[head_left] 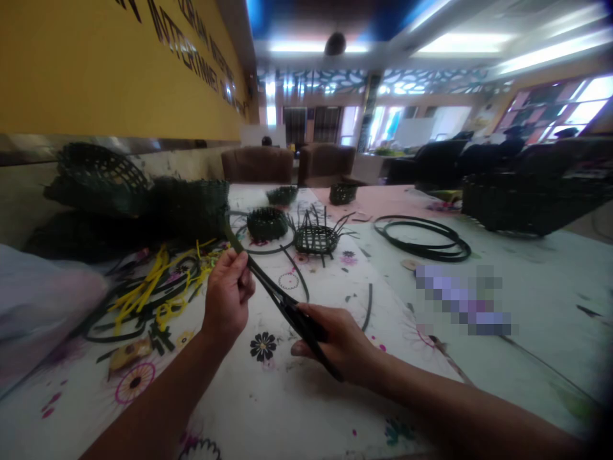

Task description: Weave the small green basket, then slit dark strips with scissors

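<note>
Firmly pinched between thumb and fingers of the left hand (227,297): a dark green strip (233,241), at the middle of the scene, slanting from far left to near right. Held in the closed right hand (347,342): a slim black tool (311,335), perhaps scissors, pointing along the strip towards the left hand. Cannot tell exactly where touching the strip. For good work, probably better to hold the strip taut and flat, to guide the tool slowly along one line, and to leave the left fingertips well clear of its tip. Farther out, just beyond the hands: a woven base (316,241) with loose ends sticking up and, to its left, a small dark basket (267,225). To the left, a tangle of yellow strips (158,267); to the right, a flat dark coil (453,257). At far right, a large dark basket (531,203). Below the hands, a white floral table cover (287,415).
</note>
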The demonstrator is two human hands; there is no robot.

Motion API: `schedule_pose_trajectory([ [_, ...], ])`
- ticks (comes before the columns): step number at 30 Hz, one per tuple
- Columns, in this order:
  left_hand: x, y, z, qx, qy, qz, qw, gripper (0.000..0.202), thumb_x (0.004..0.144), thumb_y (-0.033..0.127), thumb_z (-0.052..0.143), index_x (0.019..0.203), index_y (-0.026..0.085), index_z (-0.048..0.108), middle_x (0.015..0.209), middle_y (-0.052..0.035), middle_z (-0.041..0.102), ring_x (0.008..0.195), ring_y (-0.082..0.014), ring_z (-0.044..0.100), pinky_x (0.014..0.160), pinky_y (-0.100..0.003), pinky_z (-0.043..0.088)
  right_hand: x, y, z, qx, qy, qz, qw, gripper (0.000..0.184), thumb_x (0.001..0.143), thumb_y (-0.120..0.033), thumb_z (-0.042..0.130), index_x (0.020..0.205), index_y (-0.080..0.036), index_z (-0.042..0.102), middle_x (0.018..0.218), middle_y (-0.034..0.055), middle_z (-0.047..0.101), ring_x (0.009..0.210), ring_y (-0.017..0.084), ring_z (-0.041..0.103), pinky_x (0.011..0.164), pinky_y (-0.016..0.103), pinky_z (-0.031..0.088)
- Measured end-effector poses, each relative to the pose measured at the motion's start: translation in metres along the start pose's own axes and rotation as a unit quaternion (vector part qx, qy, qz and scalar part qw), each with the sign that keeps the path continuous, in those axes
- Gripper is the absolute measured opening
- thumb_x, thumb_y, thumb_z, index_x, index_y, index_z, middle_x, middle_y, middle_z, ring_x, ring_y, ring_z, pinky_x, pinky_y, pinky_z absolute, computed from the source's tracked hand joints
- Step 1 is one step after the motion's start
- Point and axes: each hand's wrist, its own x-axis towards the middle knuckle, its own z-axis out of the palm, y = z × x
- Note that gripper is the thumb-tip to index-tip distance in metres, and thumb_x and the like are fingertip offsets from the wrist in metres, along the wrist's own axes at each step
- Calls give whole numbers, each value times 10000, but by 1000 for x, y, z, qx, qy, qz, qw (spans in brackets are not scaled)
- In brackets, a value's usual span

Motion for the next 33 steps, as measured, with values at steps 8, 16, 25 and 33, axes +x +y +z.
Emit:
schedule_pose_trajectory([
  [8,0,1,0,0,1,9,1000,262,809,187,633,692,182,399,461,85,345,346,-38,207,348,-182,141,1,0,0,38,-15,2,999,368,761,-394,745,1000,-127,661,677,-41,488,602,103,413,543,219,346],
  [16,2,-1,-2,12,0,11,1000,298,811,198,636,680,188,368,453,85,344,351,-39,210,356,-180,159,-2,-5,-3,37,-21,-7,999,304,789,-416,717,863,-135,629,647,-50,439,586,94,366,528,221,323],
  [25,11,2,-6,14,15,10,1000,305,769,232,668,693,196,375,439,89,362,334,-38,207,340,-168,169,3,-5,-7,14,-18,-14,1000,342,775,-443,724,848,-118,644,630,-40,472,566,96,378,523,227,316],
  [33,4,1,-3,12,-3,-1,1000,282,791,202,648,704,194,380,461,89,344,346,-40,209,342,-170,159,2,0,-3,6,6,-4,1000,418,725,-422,775,1004,-126,679,678,-22,551,590,109,447,542,218,343],
])
